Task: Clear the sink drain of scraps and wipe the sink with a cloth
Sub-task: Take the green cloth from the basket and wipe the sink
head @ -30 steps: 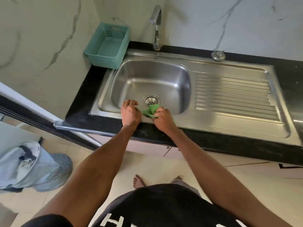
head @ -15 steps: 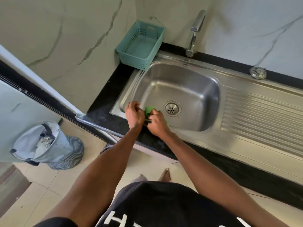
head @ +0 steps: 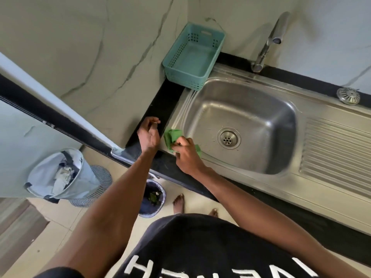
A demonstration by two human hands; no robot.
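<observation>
Two hands at sink [head: 313, 115] front-left rim: right hand [head: 185, 157] grips green cloth [head: 170, 138]; left hand [head: 149, 135] loosely curled, holding nothing visible. Shirt lettering [head: 220, 267] inverted, illegible.

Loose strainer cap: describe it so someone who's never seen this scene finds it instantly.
Start at the steel sink and follow its back rim right, past the tap. The strainer cap sits on that back edge by the wall, above the ribbed drainboard. It is a small perforated metal dome lying loose, unlike the fixed drain in the basin floor.
</observation>
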